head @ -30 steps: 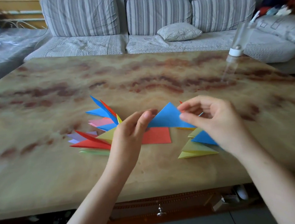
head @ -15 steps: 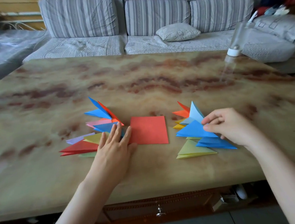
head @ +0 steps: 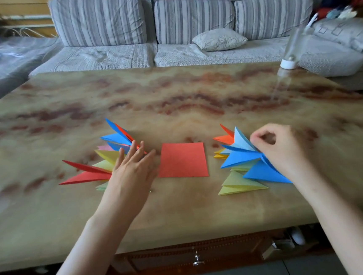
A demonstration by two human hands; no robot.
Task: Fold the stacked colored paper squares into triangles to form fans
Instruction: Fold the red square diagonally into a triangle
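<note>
Two fans of folded paper triangles are on the marbled tabletop, one on each side of a flat red square that's not folded yet. The left fan is a mix of red, yellow, pink and blue points spreading out to the left, and the left hand lies flat on its inner end, fingers straight and together, just beside the square's left edge. The right fan is mostly blue, with orange at the far end and yellow-green nearest the camera. The right hand sits at its right side with fingers curled in against the paper edges, but honestly can't tell if it's actually pinching a flap. There's a see-through bottle with a white band at the far right corner, and a striped sofa with a small cushion behind
</note>
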